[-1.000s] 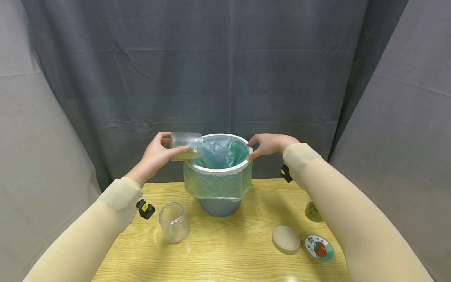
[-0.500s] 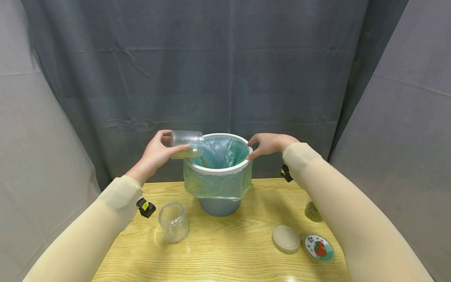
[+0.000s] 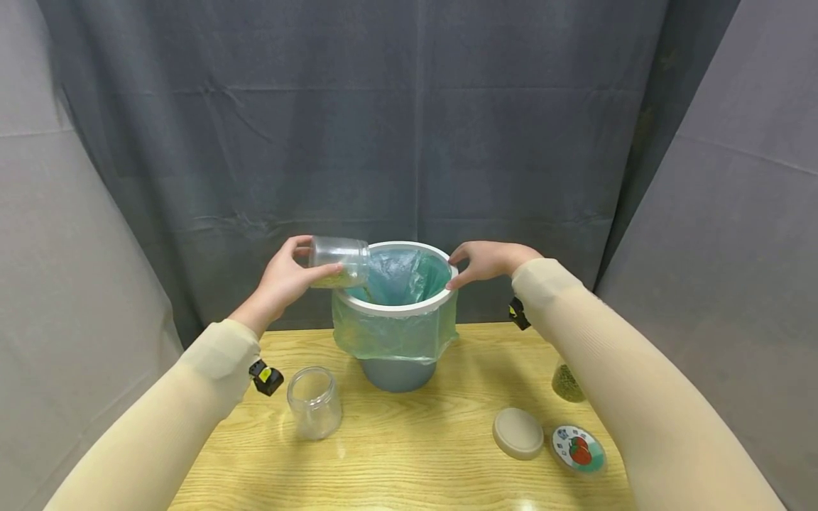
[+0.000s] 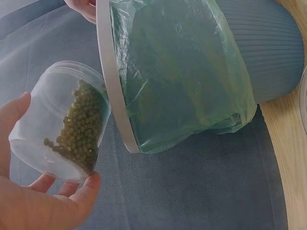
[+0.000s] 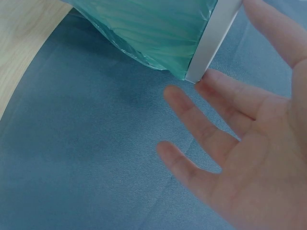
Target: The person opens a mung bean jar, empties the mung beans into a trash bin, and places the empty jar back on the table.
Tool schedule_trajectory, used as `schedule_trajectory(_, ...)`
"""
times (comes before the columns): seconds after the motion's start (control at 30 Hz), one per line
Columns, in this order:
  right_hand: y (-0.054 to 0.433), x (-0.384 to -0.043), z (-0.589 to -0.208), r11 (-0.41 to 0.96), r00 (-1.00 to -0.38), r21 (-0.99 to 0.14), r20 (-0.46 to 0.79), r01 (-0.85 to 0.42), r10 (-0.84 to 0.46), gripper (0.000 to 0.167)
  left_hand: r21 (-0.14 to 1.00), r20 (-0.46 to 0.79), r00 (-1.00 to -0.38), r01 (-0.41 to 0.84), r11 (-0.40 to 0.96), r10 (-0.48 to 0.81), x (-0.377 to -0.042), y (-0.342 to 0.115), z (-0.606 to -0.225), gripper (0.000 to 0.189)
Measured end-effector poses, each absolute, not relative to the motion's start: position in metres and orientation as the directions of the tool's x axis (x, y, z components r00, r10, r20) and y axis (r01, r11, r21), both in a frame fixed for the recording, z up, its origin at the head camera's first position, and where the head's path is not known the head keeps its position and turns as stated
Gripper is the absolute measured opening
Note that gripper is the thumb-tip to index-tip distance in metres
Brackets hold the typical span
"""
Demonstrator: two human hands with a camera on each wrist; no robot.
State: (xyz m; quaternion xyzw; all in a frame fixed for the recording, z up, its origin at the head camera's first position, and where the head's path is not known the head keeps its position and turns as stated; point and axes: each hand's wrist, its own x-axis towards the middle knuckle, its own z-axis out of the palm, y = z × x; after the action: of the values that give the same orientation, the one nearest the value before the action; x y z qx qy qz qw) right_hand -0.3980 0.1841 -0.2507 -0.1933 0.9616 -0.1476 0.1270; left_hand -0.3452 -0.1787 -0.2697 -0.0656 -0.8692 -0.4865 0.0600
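The left hand [image 3: 281, 280] grips a clear jar [image 3: 337, 251], thumb and fingers curled round its wall, tipped sideways with its mouth at the left rim of the bin [image 3: 399, 377]. The right hand [image 3: 488, 260] is loosely spread, thumb and fingertips touching the bin's right rim. Pouring looks under way but unfinished: a thin trail shows at the mouth, while a good heap of green granules [image 4: 81, 124] is left inside. Front-left of the bin, 1 uncovered jar [image 3: 316, 420] shows no contents. Right of the bin, a container [image 3: 567, 385] holding similar granules seems unpoured, its top hidden by a sleeve [image 3: 613, 362]. Front-right of the bin lie 2 lids, a beige lid [image 3: 518, 433] and a printed lid [image 3: 579, 450].
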Motion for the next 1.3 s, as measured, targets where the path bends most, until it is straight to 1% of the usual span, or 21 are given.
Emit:
schedule_trajectory(0.73,0.185,-0.4,-0.252,0.88,-0.894,-0.339,-0.185,-0.332,-0.408,0.074,0.845,0.215,-0.975,0.218,0.488,0.064,-0.347,-0.171,-0.266,0.093)
schedule_trajectory(1.3,0.182,-0.401,-0.253,0.88,-0.895,-0.345,-0.186,-0.328,-0.406,0.075,0.795,0.276,-0.957,0.282,0.538,0.094,-0.349,-0.168,-0.272,0.092)
